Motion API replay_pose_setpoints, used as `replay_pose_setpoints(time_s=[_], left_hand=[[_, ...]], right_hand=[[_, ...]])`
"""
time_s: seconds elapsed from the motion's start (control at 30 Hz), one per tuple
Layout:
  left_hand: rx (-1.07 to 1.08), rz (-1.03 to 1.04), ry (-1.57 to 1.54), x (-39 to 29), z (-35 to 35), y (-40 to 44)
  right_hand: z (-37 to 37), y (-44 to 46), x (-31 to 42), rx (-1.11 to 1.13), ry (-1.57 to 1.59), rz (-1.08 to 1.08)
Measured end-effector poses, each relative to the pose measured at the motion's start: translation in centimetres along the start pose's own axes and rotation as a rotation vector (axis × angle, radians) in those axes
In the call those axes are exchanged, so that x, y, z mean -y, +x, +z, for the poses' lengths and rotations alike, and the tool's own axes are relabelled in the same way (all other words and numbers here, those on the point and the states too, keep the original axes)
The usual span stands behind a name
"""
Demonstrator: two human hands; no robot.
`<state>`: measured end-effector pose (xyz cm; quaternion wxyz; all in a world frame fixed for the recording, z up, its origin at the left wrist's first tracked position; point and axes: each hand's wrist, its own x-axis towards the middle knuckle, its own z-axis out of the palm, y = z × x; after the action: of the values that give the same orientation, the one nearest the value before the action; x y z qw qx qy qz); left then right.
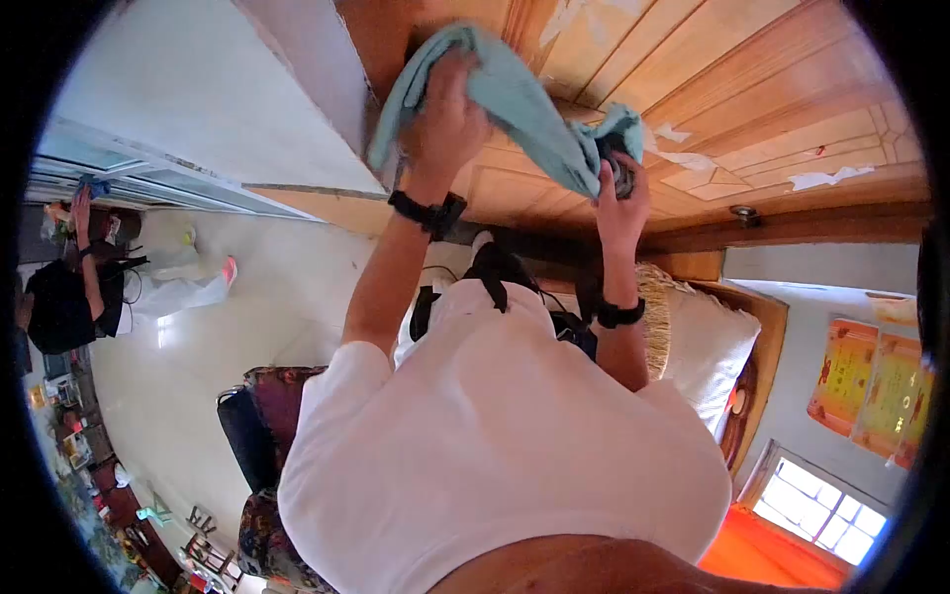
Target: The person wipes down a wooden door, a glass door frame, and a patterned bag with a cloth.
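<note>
1. A light-brown panelled wooden door (643,54) fills the upper right, its face carrying torn white paper scraps (831,178).
2. A pale, shiny floor (267,282) spreads across the left.
3. The wearer's white short-sleeved shirt (505,426) takes up the lower middle.
4. A maroon patterned upholstered chair (284,396) stands left of the shirt; a pale cushion (705,346) lies to its right.
5. At far left, another person in a black top (64,307) reaches one arm up, a blue cloth (94,185) at that hand.
6. A long teal-green fabric cloth (524,111) is in front of the door, stretching between the wearer's two hands, its right end bunched.
7. The left hand (450,124) is on the cloth's broad left part; motion blur hides its fingers, so I cannot tell how tightly they close.
8. The right hand (626,193) is curled closed at the bunched end, with a small dark grey rounded thing (621,176) showing between its fingers; I cannot tell what it is.
9. A black wristband (620,315) circles the right wrist.
10. A dark round metal knob (744,215) sits on the door, right of the hands.
</note>
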<state>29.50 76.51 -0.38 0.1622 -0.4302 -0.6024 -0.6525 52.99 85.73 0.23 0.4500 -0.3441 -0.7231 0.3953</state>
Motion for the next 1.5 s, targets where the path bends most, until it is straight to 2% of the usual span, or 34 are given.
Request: replay_pose_setpoints(time_s=[0.03,0.07,0.1,0.17,0.2,0.27,0.3,0.37,0.43,0.5,0.53,0.57,0.6,0.63,0.67,0.7,0.73,0.77,0.8,0.9,0.93,0.97,1.03,1.07,1.1,1.13,1.17,1.2,1.27,1.33,1.37,1.4,1.43,1.5], left_hand=[[0.049,0.215,0.291,-0.9,0.8,0.7],[0.085,0.257,0.280,-1.1,1.8,0.6],[0.091,0.251,0.286,-1.4,2.6,0.0],[0.345,0.236,0.226,-1.8,4.4,-1.6],[0.350,0.239,0.226,-1.6,5.3,-2.3],[0.668,0.131,0.140,-0.8,6.6,-4.6],[0.667,0.132,0.139,-0.2,7.0,-6.1],[0.740,0.262,0.062,0.6,6.9,-7.9],[0.751,0.400,0.094,1.0,6.0,-8.7],[0.799,0.408,0.554,2.2,5.0,-9.4],[0.756,0.260,0.367,2.9,4.3,-9.1],[0.694,0.126,0.169,3.7,3.6,-8.9],[0.621,-0.068,0.088,4.3,2.2,-7.9],[0.525,-0.097,0.174,4.9,0.6,-6.9],[0.425,-0.120,0.261,5.1,-0.5,-5.9],[0.433,-0.125,0.264,4.4,-1.1,-5.5],[0.440,-0.087,0.373,3.6,-1.7,-5.4],[0.445,-0.049,0.479,2.9,-2.1,-5.6],[0.481,-0.091,0.455,2.6,-2.2,-6.0],[0.380,0.009,0.477,5.1,-1.3,-8.1],[0.381,0.009,0.472,6.3,-1.1,-9.1],[0.462,-0.037,0.504,7.4,-1.1,-10.1],[0.542,-0.087,0.536,9.3,-0.5,-12.1],[0.610,-0.138,0.539,10.1,-0.1,-13.0],[0.642,-0.167,0.544,9.9,-0.1,-12.9],[0.674,-0.195,0.549,8.9,-0.2,-12.1],[0.636,-0.185,0.473,7.7,-0.3,-11.5],[0.599,-0.173,0.397,6.2,-0.3,-9.9],[0.599,-0.204,0.391,4.9,-0.4,-7.2],[0.610,-0.244,0.377,2.8,-0.3,-4.8],[0.513,-0.202,0.273,1.5,-0.3,-3.2],[0.408,-0.155,0.172,0.8,0.0,-2.5],[0.404,-0.149,0.173,0.6,0.5,-2.6],[0.528,-0.306,0.282,0.2,1.2,-3.5]], right_hand=[[-0.6,-0.5,-0.9,-0.003,0.032,0.193],[-1.1,-0.9,-1.9,0.012,-0.065,0.170],[-1.4,-1.5,-2.7,0.017,-0.063,0.179],[-1.7,-2.5,-4.0,0.108,0.131,0.389],[-1.6,-2.8,-4.4,0.104,0.134,0.391],[-1.6,-3.6,-5.2,0.267,0.249,0.513],[-1.8,-4.1,-5.8,0.267,0.248,0.512],[-2.1,-4.4,-6.9,0.516,-0.211,0.193],[-1.9,-3.9,-7.0,0.565,-0.272,0.219],[-1.7,-3.6,-8.4,0.474,-0.525,-0.035],[-1.6,-3.3,-9.0,0.475,-0.529,-0.027],[-1.6,-2.8,-9.7,0.320,-0.627,-0.036],[-1.5,-2.7,-10.3,0.168,-0.722,-0.043],[-1.8,-2.4,-9.8,0.178,-0.724,-0.028],[-2.2,-1.5,-8.6,0.140,-0.658,0.077],[-2.2,-0.7,-7.4,0.100,-0.589,0.177],[-2.0,-0.3,-6.6,0.105,-0.590,0.185],[-1.9,0.0,-5.9,0.095,-0.427,0.265],[-1.7,0.2,-5.6,0.084,-0.265,0.341],[-0.7,0.1,-8.2,0.141,-0.133,0.297],[-0.5,0.2,-9.7,0.210,-0.262,0.296],[-0.2,-0.2,-11.1,0.208,-0.267,0.297],[1.0,-0.9,-11.4,0.321,-0.027,0.308],[0.9,-1.1,-10.5,0.388,0.114,0.490],[1.0,-1.2,-9.4,0.393,0.115,0.488],[1.2,-1.4,-8.6,0.454,0.314,0.506],[1.2,-1.4,-7.8,0.511,0.516,0.523],[1.1,-0.7,-6.7,0.512,0.519,0.525],[0.4,0.6,-4.3,0.551,0.742,0.414],[-0.9,2.4,-3.4,0.539,0.890,0.392],[-1.2,3.3,-3.2,0.537,1.035,0.351],[-0.5,3.8,-2.5,0.535,1.033,0.352],[1.1,4.2,-1.7,0.529,1.060,0.378],[3.7,4.1,-1.3,0.515,1.094,0.406]])
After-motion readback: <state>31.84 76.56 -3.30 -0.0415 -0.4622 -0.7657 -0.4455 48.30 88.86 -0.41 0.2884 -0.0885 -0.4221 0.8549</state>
